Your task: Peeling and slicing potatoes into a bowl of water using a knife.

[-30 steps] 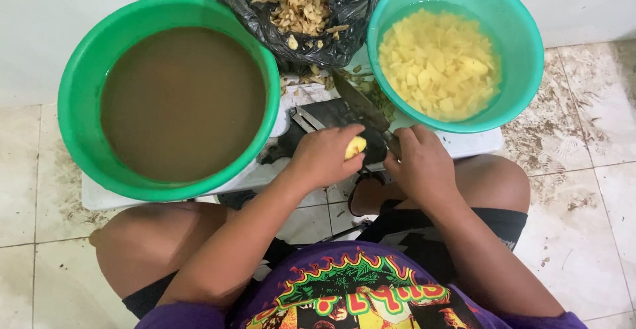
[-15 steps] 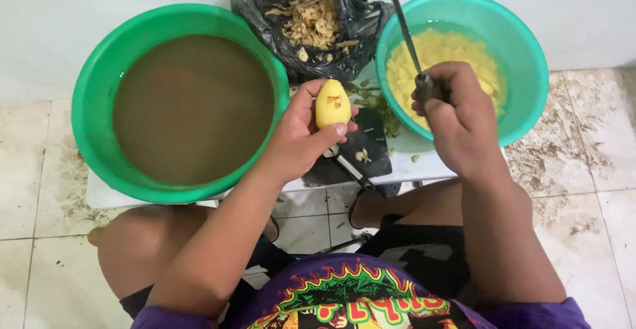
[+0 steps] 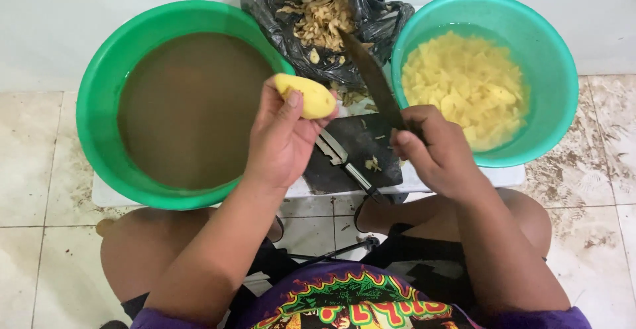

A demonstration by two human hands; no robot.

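Change of state: half a second earlier the peeled potato [image 3: 305, 95] stands upright in the left hand [image 3: 281, 140] and the knife [image 3: 372, 80] points almost straight up, its blade nearly edge-on to the camera. Now the potato lies on its side, and the knife has come down to a slant, its tip over the black bag of peelings [image 3: 331, 21]. One second earlier both hands work low on the black cutting board [image 3: 358, 153]; now both are raised above it. Judged from this, the potato is being turned and checked, with the blade ready beside it.

Left hand: positioned above the left edge of the cutting board, palm turned away from the camera. The thumb and fingers close around the lower end of the potato; the free end points toward the knife. The grasp is firm.

Right hand [image 3: 434, 150]: positioned above the right edge of the cutting board, fist clenched around the knife handle. The blade runs up and to the left from the fist, passing just right of the potato without touching it.

Surroundings: a peeler [image 3: 344, 160] lies on the cutting board. Left of the board stands a green basin of brown water [image 3: 179, 104]; right of it, a teal basin of cut potato pieces [image 3: 480, 80].
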